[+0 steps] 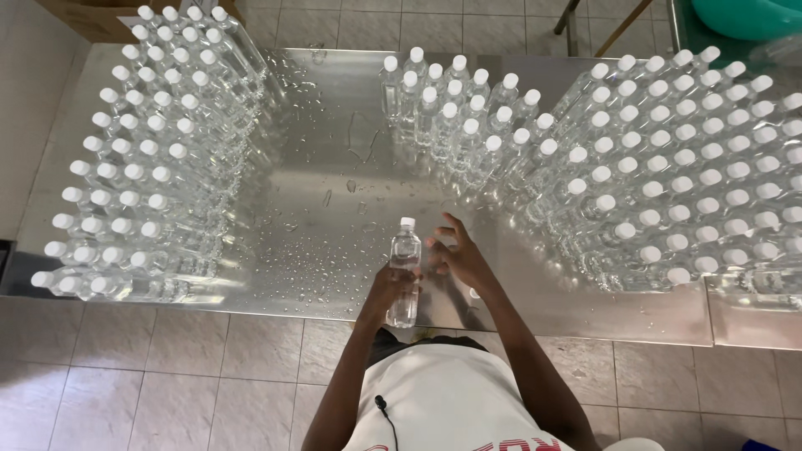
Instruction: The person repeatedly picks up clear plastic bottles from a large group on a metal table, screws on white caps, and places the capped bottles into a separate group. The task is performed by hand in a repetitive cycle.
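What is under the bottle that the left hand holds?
Under the bottle lies the wet steel table, with water drops around it. The left hand wraps the bottle's lower part, so its base and the spot beneath it are covered from view.

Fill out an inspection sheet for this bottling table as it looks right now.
Surface: shiny metal table, wet with scattered droplets in the middle.
Job's things: one clear plastic water bottle with a white cap, held upright near the front edge.
Clutter: massed white-capped clear bottles at left, back centre and right.
Grippers: left hand wraps the bottle's lower body; right hand is beside it, fingers spread, contact unclear.
Cables: thin black clip-on microphone lead on the white shirt.
Surroundings: beige tiled floor, brown cardboard box at top left, teal basin at top right.
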